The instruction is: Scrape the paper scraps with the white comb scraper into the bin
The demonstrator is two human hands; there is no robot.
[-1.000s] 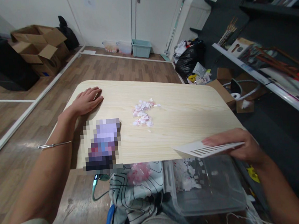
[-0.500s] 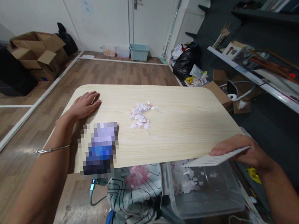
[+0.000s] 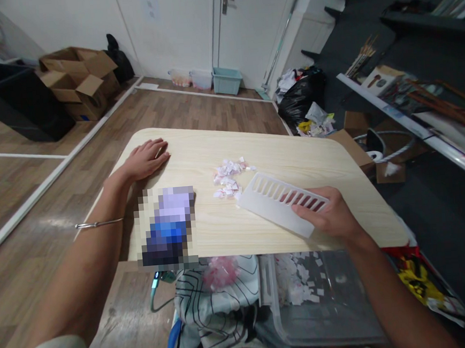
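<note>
The scene is seen by one head-worn camera from above and behind the right grip (image 3: 335, 218), aimed forward and down; the table (image 3: 295, 153) is framed closely, the door (image 3: 253, 33) far beyond.

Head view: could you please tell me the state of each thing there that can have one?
left hand, open, flat on the table, empty.
right hand, gripping the white slotted panel.
white slotted panel, held, one end beside the paper scraps.
paper scraps, loose pile on the table.
clear bin, open, scraps inside.
cardboard boxes, flaps open.
door, shut.
</note>
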